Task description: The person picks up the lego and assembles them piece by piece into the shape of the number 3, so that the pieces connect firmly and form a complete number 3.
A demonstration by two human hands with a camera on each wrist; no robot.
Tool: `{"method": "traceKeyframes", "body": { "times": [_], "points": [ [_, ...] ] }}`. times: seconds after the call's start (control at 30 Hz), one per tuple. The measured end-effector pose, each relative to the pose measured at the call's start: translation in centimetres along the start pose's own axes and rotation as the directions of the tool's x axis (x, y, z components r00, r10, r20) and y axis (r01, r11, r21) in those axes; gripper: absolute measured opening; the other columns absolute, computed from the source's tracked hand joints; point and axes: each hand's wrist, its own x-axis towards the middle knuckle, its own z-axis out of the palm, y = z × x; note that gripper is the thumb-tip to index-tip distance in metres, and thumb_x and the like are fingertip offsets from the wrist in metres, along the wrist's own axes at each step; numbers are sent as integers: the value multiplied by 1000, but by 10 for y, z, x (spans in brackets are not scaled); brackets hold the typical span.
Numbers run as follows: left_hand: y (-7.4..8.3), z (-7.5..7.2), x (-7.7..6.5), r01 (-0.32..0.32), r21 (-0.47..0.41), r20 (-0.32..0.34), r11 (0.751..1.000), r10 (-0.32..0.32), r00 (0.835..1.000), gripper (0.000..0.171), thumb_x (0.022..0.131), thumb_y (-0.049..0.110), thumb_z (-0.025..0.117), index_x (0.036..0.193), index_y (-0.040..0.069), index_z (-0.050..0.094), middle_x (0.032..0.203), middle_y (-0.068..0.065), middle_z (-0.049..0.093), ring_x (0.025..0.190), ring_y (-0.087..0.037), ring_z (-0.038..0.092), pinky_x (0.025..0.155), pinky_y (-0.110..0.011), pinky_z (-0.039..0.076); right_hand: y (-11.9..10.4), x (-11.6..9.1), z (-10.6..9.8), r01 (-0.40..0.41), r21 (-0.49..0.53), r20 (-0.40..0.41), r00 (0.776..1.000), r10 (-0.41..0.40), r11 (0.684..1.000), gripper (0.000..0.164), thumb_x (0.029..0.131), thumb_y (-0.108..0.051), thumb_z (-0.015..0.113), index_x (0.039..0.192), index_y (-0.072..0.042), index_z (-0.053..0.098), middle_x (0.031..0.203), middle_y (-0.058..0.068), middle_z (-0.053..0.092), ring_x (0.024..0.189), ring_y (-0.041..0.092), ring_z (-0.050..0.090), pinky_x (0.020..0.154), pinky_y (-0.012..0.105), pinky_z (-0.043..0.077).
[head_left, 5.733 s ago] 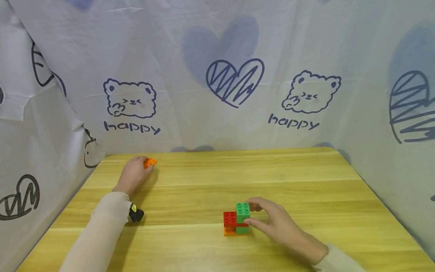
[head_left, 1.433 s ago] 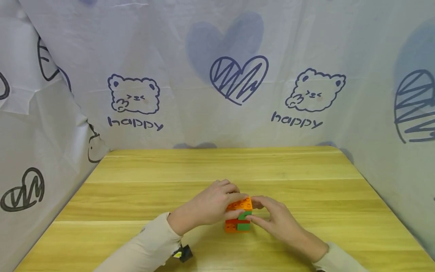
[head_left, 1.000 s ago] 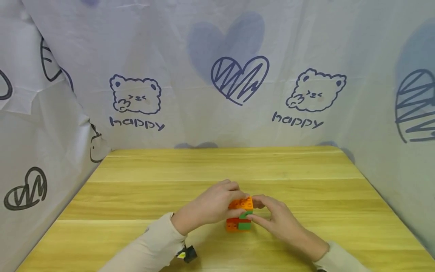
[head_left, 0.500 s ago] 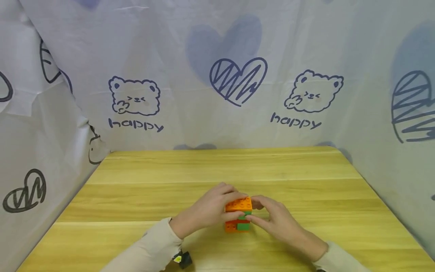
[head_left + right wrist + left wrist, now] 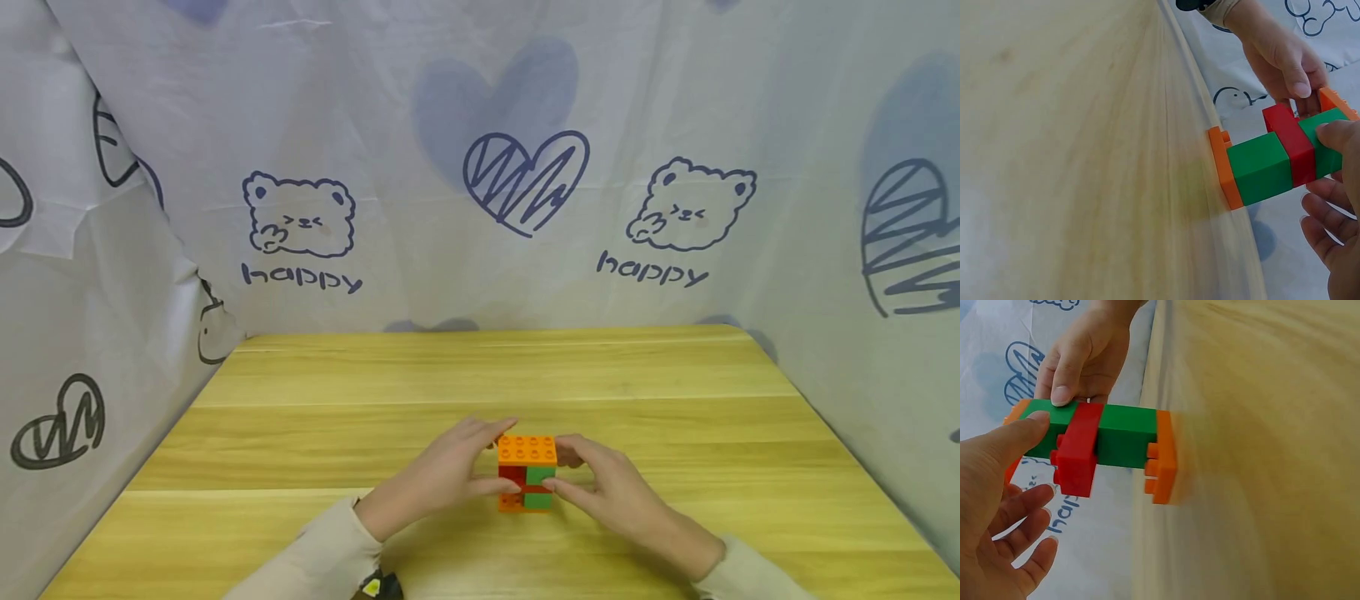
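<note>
A stack of toy building bricks [image 5: 527, 451] stands on the table in front of both hands: an orange plate at the bottom, then a green brick [image 5: 1261, 167], a red brick [image 5: 1080, 453], another green brick and a studded orange plate on top. The right hand [image 5: 622, 496] pinches the upper green brick between its thumb and the fingers behind. On the other side, the left hand [image 5: 431, 479] is spread around the stack, its thumb straight along the front and its fingers loose. The right wrist view shows the left thumb [image 5: 1297, 81] off the bricks.
The wooden table [image 5: 300, 433] stretches out around the stack, enclosed by white cloth walls [image 5: 420, 267] printed with hearts and bears. A small black device with a yellow mark [image 5: 378, 586] sits at the left cuff.
The left hand brought an orange plate from the far left onto the stack and pressed there; now it has let go and drawn slightly left. The right hand keeps its place.
</note>
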Motion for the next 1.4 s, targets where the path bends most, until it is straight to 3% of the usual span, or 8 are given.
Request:
{"method": "traceKeyframes", "body": {
  "times": [0.17,0.37,0.53,0.8,1.1,1.2,1.4],
  "points": [
    [-5,4,-6,10,-19,-32,1000,-11,999,60,84,42,76,132,10,59,111,2,66,97,-16,57,84,-31,49,1,-1,1,-7,-6,-3,1000,7,1000,42,92,-40,67,128,-19,58,114,-11,65,97,10,62,82,33,54],
    [-12,11,-13,-39,52,-90,998,43,995,45,82,41,77,113,10,67,104,2,68,96,-13,58,85,-29,50,1,-2,3,-22,1,1,1000,22,1000,43,92,-42,66,129,-21,57,115,-12,65,97,8,61,81,32,54],
    [-16,13,-16,-107,98,-135,989,119,984,42,81,37,79,109,8,69,103,-1,69,95,-14,61,85,-27,51,2,-3,3,-34,9,9,999,34,999,43,92,-42,66,129,-21,57,115,-12,65,98,10,62,81,31,54],
    [-19,16,-16,-173,145,-150,974,194,969,38,81,32,80,108,7,72,103,-2,72,93,-13,64,83,-23,51,2,-3,4,-42,29,14,999,42,999,42,93,-42,65,129,-22,56,115,-12,64,98,10,61,79,29,54],
    [-18,18,-13,-268,255,-155,929,313,937,37,79,32,82,102,7,69,98,-1,69,87,-13,62,79,-21,51,3,-1,4,-18,26,8,1000,17,1000,39,93,-38,66,126,-20,57,112,-13,65,97,7,61,83,31,53],
    [-17,17,-12,-263,248,-148,932,305,941,35,80,32,82,101,7,68,97,-1,69,86,-13,61,78,-20,50,3,0,4,-18,38,11,1000,18,999,38,93,-37,66,126,-20,57,111,-11,66,98,8,62,85,33,53],
    [-20,16,-9,-212,158,-135,964,234,963,33,83,30,80,104,8,70,100,-1,70,90,-12,62,81,-20,50,4,3,5,-66,146,35,998,61,987,37,94,-37,65,126,-20,56,113,-6,67,100,11,64,88,36,52]
  ]
}}
